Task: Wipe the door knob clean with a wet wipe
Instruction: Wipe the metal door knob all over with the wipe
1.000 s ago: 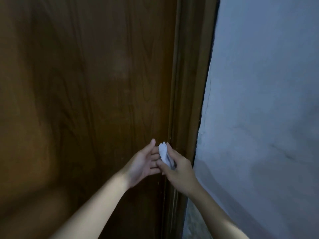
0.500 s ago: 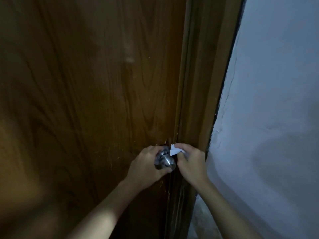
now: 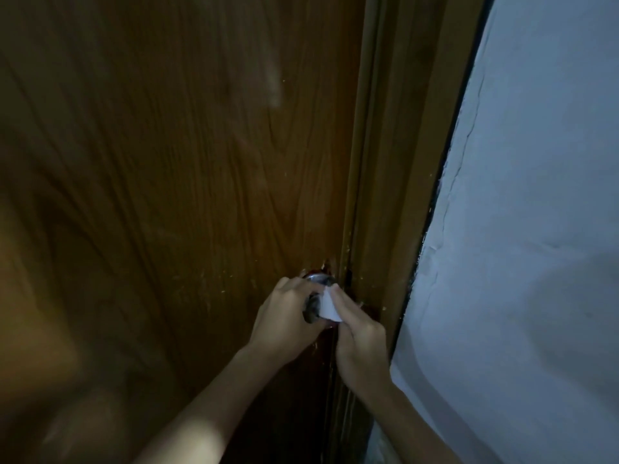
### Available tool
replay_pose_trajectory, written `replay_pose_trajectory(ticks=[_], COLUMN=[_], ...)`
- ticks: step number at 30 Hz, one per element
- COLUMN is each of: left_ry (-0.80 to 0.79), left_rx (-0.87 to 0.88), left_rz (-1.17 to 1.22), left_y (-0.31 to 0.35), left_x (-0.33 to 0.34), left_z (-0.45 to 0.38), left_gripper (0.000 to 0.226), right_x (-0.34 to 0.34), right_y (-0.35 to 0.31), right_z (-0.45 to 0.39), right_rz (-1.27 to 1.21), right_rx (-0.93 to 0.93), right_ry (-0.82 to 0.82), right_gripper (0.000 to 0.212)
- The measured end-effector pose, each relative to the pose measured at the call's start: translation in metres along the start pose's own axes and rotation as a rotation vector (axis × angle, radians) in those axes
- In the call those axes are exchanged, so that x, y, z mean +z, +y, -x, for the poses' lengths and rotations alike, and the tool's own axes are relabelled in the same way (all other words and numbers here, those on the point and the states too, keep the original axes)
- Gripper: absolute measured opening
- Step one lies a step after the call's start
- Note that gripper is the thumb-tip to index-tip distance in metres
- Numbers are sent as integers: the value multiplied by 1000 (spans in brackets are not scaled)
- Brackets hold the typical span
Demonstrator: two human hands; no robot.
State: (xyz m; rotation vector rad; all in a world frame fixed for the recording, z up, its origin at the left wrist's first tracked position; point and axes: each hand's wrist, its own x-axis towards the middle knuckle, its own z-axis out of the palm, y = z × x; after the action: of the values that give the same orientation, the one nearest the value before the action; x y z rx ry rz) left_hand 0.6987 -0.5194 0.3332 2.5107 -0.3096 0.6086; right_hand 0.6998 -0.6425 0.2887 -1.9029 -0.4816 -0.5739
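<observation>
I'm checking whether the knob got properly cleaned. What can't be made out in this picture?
Head view only:
- Round silver metal door knob: mostly hidden by the left hand gripping it and the white wet wipe; dirt cannot be judged in the dim light.
- Wet wipe: partly covered by the right hand pressing it; its wetness cannot be seen.
- Brown wooden door: cut off by the frame edges, blurred at lower left.

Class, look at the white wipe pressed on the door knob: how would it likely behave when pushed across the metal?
The wipe looks thin and folded, so it is probably floppy and would bunch up. The right hand pinches it, which suggests it is light. The knob looks shiny and rounded, so the wipe may slide easily.
</observation>
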Motion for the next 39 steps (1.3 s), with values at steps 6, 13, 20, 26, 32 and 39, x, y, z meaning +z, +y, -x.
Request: replay_pose_trajectory(ticks=[6,13,20,26,32,39], left_ry=[1,3,-2,-2,-8,22], left_rx=[14,11,28,39,75,46], left_rz=[-21,-37,-29,-47,-33,-10], left_y=[3,1,0,-1,-5,-3], left_x=[3,5,3,4,7,9], left_z=[2,3,3,3,2,6], left_gripper=[40,45,44,48,39,44], right_x=[-1,17,18,19,21,13], right_y=[6,-1,3,1,-5,-3], right_z=[6,12,10,19,12,7], right_rz=[23,41,0,-28,-7,-23], right_rx=[41,15,94,156,48,90], right_ry=[71,-16,110,147,94,98], right_gripper=[42,49,47,56,45,34])
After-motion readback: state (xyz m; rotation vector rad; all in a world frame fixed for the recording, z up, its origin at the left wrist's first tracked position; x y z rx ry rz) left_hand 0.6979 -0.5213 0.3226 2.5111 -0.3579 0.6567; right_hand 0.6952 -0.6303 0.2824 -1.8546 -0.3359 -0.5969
